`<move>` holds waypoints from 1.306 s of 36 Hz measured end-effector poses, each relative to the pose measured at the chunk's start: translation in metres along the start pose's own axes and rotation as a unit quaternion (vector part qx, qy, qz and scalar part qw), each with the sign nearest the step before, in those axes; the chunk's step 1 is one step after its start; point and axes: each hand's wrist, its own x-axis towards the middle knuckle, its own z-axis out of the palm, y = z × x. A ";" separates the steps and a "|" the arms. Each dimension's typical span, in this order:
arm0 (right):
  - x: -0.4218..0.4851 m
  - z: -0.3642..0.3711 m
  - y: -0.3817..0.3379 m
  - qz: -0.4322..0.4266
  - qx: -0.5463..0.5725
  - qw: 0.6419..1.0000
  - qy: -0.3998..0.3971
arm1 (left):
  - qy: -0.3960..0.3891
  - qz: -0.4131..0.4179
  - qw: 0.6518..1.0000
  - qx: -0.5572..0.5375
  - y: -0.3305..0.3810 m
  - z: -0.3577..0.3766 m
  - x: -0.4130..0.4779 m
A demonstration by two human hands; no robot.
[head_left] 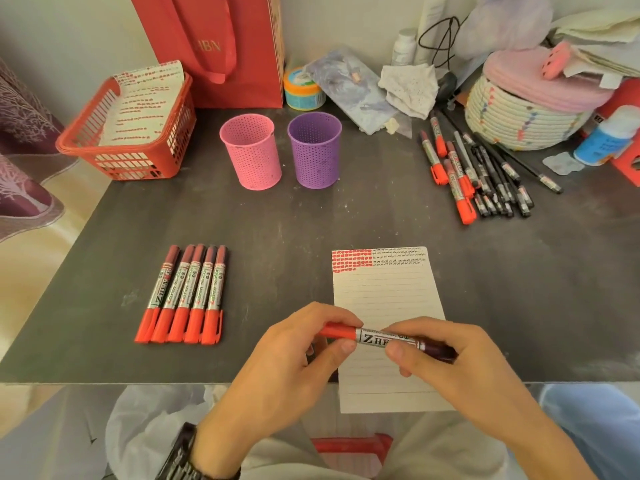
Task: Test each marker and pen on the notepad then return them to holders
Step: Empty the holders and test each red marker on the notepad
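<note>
I hold one red marker [372,336] level over the lined notepad [384,292]. My left hand [294,355] pinches its red cap end and my right hand [446,358] grips the dark rear end. The cap sits on the marker. The notepad's top lines carry red and black test marks. A row of several red markers [185,294] lies at the left. A mixed pile of red markers and black pens [481,171] lies at the back right. The pink holder [251,151] and purple holder [314,148] stand upright behind, nothing showing above their rims.
A red basket [128,157] with marked paper stands at the back left beside a red bag [214,46]. A woven basket [519,112], bottles, a small tub and cloths crowd the back right. The notepad overhangs the table's near edge [138,381].
</note>
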 end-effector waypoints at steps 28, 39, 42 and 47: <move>-0.015 0.075 -0.015 0.067 0.149 0.972 0.167 | 0.171 -0.050 0.719 -0.672 0.043 -0.003 0.053; -0.016 0.077 -0.017 0.079 0.200 0.959 0.183 | 0.151 -0.025 0.742 -0.653 0.050 -0.005 0.051; -0.013 0.082 -0.013 0.089 0.213 0.959 0.165 | 0.138 -0.024 0.764 -0.631 0.045 -0.009 0.051; -0.002 0.070 -0.015 0.068 0.121 0.986 0.092 | 0.128 -0.087 0.894 -0.421 0.024 -0.017 0.037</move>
